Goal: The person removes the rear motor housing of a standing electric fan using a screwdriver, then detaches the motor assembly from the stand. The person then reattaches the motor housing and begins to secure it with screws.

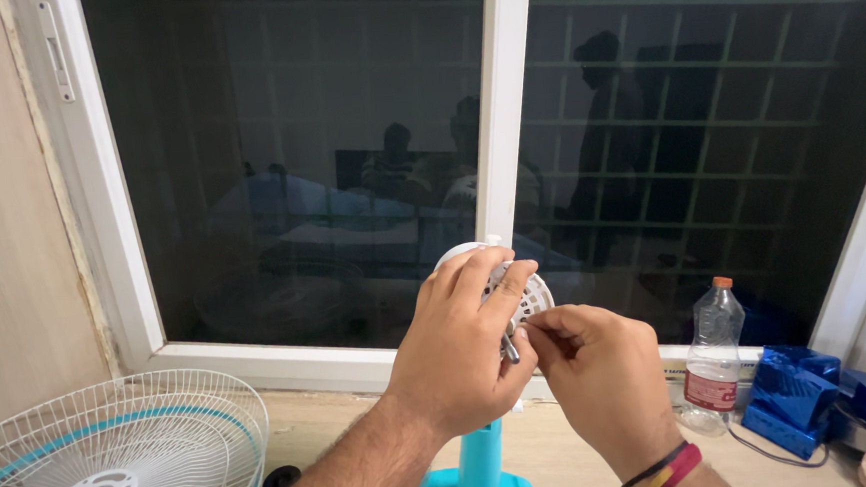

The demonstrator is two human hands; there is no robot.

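Down to the left of your left hand (459,347) the white wire fan guard with a turquoise ring (116,458) lies on the bench (556,457); that hand is wrapped over the round white slotted plastic fan motor housing (521,293) atop the turquoise plastic stand (479,466), so grip firmly, I'd say, to stop it turning. Your right hand (601,369), touching the left, pinches by the small metal shaft (510,349) under the housing; work squarely, without forcing. Further right stand a clear plastic bottle with an orange cap (712,357) and blue plastic blocks (793,397).
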